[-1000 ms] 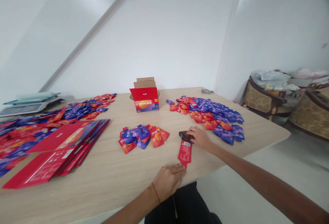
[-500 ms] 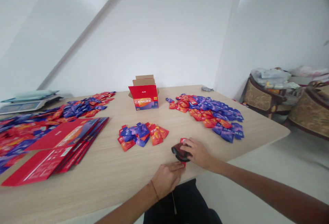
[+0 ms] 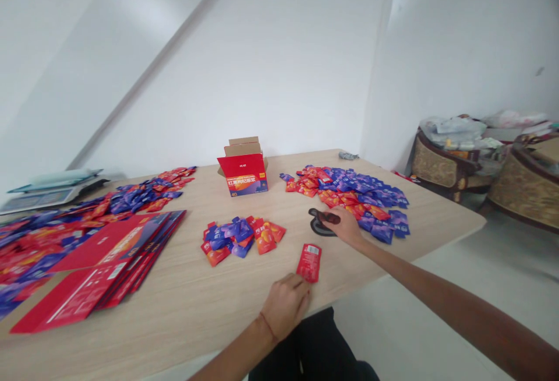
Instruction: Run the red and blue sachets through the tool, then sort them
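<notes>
A single red sachet (image 3: 310,262) lies flat near the table's front edge, with printed text and a white barcode patch facing up. At its near end, my left hand (image 3: 287,301) rests with curled fingers gripping or pressing the edge. To the right and farther back, my right hand (image 3: 347,226) is closed around a dark brown and black tool with a curved black rim (image 3: 322,222); its exact kind is unclear. A small pile of red and blue sachets (image 3: 238,235) sits left of the tool. A larger sachet pile (image 3: 349,189) spreads just behind my right hand.
An open red carton (image 3: 243,176) stands at the back middle. On the left lie flattened red cartons (image 3: 109,253), a heap of sachets (image 3: 39,247) and a scale (image 3: 55,191) with packets on top. Patterned armchairs (image 3: 441,162) with bags stand beyond the table's right side.
My right hand has lifted the dark tool off the red sachet and moved it back and right. The sachet now shows uncovered, while my left hand stays at its near end.
</notes>
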Tool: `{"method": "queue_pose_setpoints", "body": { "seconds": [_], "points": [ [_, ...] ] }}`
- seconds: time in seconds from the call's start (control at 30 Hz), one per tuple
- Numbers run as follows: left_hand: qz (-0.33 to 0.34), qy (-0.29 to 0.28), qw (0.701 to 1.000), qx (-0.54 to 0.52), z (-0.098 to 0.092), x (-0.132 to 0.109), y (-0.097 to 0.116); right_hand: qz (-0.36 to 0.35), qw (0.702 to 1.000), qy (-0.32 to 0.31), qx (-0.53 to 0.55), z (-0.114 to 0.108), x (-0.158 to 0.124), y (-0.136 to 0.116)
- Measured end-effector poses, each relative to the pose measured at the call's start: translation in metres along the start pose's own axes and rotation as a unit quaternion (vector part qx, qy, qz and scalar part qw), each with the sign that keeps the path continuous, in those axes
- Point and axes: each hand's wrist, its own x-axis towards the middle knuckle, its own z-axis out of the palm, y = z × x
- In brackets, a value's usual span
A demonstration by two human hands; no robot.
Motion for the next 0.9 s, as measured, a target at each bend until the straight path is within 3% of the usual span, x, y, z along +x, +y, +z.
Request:
{"method": "queue_pose_setpoints", "body": {
  "seconds": [0.1, 0.17, 0.33, 0.6, 0.8, 0.9],
  "points": [
    [-0.124, 0.012, 0.99, 0.062, -0.002, 0.014, 0.011, 0.007, 0.999, 0.046, 0.016, -0.02, -0.001, 0.002],
    [-0.163, -0.009, 0.983, 0.087, -0.002, 0.023, 0.015, 0.001, 0.998, 0.051, 0.019, -0.032, -0.003, 0.0],
    [-0.181, -0.084, 0.977, 0.076, -0.001, 0.04, 0.015, -0.024, 0.998, 0.047, 0.034, -0.053, -0.014, -0.011],
    [-0.232, -0.065, 0.97, 0.038, -0.007, 0.051, -0.012, -0.018, 0.995, 0.081, 0.046, -0.062, -0.023, -0.017],
    [-0.225, -0.094, 0.967, 0.069, -0.016, 0.048, -0.018, -0.027, 0.998, 0.051, 0.028, -0.064, -0.026, -0.03],
    [-0.114, -0.088, 0.988, 0.062, -0.022, 0.032, -0.016, -0.056, 0.998, 0.042, 0.001, -0.068, -0.028, -0.046]
  ]
}}
